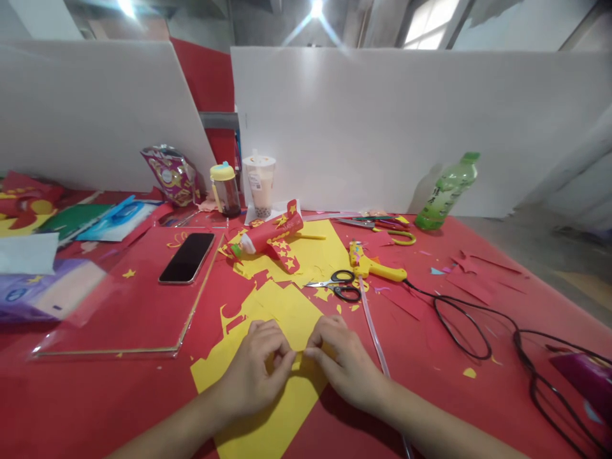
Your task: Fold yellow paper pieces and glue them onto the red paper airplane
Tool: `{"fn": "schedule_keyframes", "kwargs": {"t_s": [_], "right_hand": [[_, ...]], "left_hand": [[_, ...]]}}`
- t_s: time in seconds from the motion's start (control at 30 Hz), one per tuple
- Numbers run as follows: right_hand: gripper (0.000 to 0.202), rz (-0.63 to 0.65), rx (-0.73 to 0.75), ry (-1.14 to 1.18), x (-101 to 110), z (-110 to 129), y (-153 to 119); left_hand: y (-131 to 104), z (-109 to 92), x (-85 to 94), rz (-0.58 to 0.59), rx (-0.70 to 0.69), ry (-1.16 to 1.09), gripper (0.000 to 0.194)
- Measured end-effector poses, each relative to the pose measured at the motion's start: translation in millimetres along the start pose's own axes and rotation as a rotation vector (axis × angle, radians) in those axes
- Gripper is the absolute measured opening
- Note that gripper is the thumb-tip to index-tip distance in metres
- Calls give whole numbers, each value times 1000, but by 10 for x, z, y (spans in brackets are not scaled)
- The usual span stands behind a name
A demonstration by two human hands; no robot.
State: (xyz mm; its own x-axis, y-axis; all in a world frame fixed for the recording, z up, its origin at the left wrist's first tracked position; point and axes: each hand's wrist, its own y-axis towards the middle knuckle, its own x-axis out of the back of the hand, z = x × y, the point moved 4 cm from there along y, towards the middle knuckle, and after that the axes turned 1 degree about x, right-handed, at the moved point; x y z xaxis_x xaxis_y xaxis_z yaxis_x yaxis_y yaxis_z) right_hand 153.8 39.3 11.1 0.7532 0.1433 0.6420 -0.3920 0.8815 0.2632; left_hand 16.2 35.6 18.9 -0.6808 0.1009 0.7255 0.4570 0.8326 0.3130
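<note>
My left hand (262, 363) and my right hand (343, 360) meet near the middle, fingertips pinched on a small strip of yellow paper (298, 358) between them. Most of the strip is hidden by my fingers. Below them lies a cut sheet of yellow paper (268, 417) on the red table. Black-handled scissors (340, 285) rest just beyond my hands, with a yellow glue gun (377, 268) to their right. Farther back sits a red paper-covered bottle shaped like a plane (275, 236), decorated with yellow stars.
A clear glue stick (373, 325) lies beside my right forearm, and a black cord (459, 303) loops across the right side. A phone (187, 258) is on the left. A milk tea cup (261, 185), a lidded bottle (226, 191) and a green bottle (447, 192) stand by the white board (382, 127).
</note>
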Motion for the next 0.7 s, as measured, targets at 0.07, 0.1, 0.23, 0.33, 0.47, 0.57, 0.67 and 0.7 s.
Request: {"fn": "schedule_keyframes", "kwargs": {"t_s": [0.07, 0.1, 0.23, 0.33, 0.47, 0.57, 0.67, 0.7], "right_hand": [[16, -1, 11, -4, 7, 4, -2], [16, -1, 15, -6, 9, 6, -4], [16, 0, 17, -7, 10, 4, -11], [17, -3, 27, -1, 12, 7, -14], [17, 12, 60, 3, 16, 15, -11], [17, 18, 54, -2, 15, -4, -15], [19, 22, 70, -10, 6, -23, -27], [19, 20, 82, -11, 4, -25, -31]], "left_hand": [[5, 2, 3, -2, 11, -2, 24], [7, 1, 3, -1, 10, -1, 24], [10, -5, 2, 1, -7, 9, 24], [5, -7, 10, -2, -12, 18, 24], [-1, -14, 21, 11, -19, 19, 25], [1, -12, 15, 27, -32, 10, 25], [2, -1, -1, 34, -39, 11, 25], [2, 2, -5, 35, -41, 13, 25]]}}
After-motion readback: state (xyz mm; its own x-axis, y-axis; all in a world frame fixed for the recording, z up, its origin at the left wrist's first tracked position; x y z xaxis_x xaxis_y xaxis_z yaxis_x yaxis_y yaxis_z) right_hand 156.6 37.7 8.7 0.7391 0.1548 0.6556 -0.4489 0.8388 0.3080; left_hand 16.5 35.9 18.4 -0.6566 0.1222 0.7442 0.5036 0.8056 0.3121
